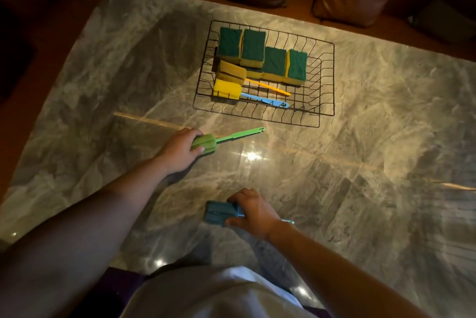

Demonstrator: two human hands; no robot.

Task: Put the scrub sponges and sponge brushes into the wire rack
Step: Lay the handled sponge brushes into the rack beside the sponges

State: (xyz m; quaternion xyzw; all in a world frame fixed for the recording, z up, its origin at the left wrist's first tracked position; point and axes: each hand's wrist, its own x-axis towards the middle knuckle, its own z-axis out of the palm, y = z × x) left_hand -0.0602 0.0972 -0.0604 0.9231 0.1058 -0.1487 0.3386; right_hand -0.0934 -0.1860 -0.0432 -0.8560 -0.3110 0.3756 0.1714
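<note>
From the head camera, looking down, a marble table [360, 176] fills most of the picture, and the wire rack [327, 81] sits toward its far edge, a little to the right of the middle. Inside the rack are four green and yellow sponges [251, 46] standing in a row at the back, and two brushes lie in front of them, the orange brush [231, 72] and the yellow brush [226, 90], with their foam heads at the left end and their handles pointing right. Two brushes are not in the rack yet. The left hand [177, 150] is curled around the foam head of the green brush [206, 144], which lies near the middle of the table. Its long handle points away to the right and a bit toward the far edge, so it points at the near left corner of the rack. The right hand [253, 212] is closed around the blue brush [219, 212] close to the near edge, with the foam head sticking out to the left and the thin handle tip peeking out to the right, beside the wrist. The green brush is nearer to the rack, so I think the left hand has the shorter trip. The blue brush lies the same way as the two in the rack, so it may not need much turning.
</note>
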